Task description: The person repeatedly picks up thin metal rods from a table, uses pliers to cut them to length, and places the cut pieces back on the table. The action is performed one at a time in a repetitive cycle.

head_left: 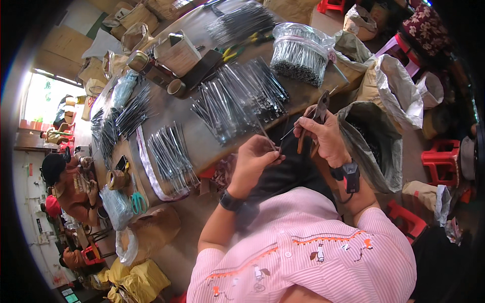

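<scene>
My left hand point(255, 161) is closed, pinching a thin metal strip point(263, 130) that slants up from the fingertips. In my right hand point(327, 135) is a pair of pliers point(322, 104), its jaws pointing up and its brownish handles hanging below the palm. A short thin piece point(288, 134) juts left from the right fingertips; its kind is too small to tell. Both hands are above my lap, just off the table's near edge. Close beyond them, a wide row of metal strips point(237, 98) lies on the table point(174, 108).
A plastic-wrapped bundle of strips point(299, 55) stands at the table's right. An open grey sack point(394, 169) is beside my right arm. More strips point(172, 156), a tape roll point(117, 179) and teal-handled scissors point(138, 202) lie left. A co-worker point(76, 187) sits far left.
</scene>
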Demonstrator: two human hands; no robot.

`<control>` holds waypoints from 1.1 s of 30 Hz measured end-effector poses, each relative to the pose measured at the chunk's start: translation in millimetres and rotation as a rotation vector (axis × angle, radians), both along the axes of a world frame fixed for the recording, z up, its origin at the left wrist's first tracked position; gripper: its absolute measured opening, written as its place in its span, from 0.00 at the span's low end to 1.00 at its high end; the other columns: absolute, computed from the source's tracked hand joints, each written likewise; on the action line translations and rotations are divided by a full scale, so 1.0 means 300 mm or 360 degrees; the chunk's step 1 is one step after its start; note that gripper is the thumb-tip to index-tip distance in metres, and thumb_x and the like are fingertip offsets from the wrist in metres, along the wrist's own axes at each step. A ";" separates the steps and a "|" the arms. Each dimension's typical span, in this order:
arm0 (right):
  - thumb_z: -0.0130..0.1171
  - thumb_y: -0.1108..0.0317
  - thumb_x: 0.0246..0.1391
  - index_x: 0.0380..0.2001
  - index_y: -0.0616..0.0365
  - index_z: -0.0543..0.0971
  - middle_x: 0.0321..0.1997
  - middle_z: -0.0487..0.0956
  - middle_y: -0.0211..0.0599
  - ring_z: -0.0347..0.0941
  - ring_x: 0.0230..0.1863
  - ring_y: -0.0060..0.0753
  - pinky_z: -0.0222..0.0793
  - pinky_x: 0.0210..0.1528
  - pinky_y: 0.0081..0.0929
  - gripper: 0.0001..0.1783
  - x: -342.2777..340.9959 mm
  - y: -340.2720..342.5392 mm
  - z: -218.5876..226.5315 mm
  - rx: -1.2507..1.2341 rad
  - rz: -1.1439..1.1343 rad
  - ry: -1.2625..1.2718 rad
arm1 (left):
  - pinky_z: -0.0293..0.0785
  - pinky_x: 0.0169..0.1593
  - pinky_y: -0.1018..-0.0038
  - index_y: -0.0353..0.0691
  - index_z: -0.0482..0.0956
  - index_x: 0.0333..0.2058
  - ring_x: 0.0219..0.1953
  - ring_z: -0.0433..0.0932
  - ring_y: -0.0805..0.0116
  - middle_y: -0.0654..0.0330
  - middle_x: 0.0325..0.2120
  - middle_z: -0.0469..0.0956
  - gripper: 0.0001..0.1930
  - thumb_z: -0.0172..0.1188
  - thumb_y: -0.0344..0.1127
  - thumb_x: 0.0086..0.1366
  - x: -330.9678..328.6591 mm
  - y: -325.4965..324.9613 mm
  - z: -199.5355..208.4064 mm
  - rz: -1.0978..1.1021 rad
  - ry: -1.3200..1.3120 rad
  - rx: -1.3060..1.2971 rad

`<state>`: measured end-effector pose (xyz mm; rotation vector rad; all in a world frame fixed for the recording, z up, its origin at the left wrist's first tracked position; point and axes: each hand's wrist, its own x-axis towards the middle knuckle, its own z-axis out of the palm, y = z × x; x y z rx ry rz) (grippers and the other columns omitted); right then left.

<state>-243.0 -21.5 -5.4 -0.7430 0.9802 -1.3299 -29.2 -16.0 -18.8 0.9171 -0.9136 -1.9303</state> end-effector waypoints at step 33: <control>0.64 0.74 0.51 0.42 0.66 0.75 0.33 0.80 0.42 0.77 0.28 0.30 0.75 0.32 0.24 0.16 0.020 0.016 -0.079 0.0299 0.0156 -0.0030 | 0.77 0.36 0.78 0.31 0.74 0.43 0.33 0.80 0.71 0.59 0.32 0.78 0.15 0.60 0.22 0.56 0.009 0.001 0.036 -0.0539 -0.0247 0.0119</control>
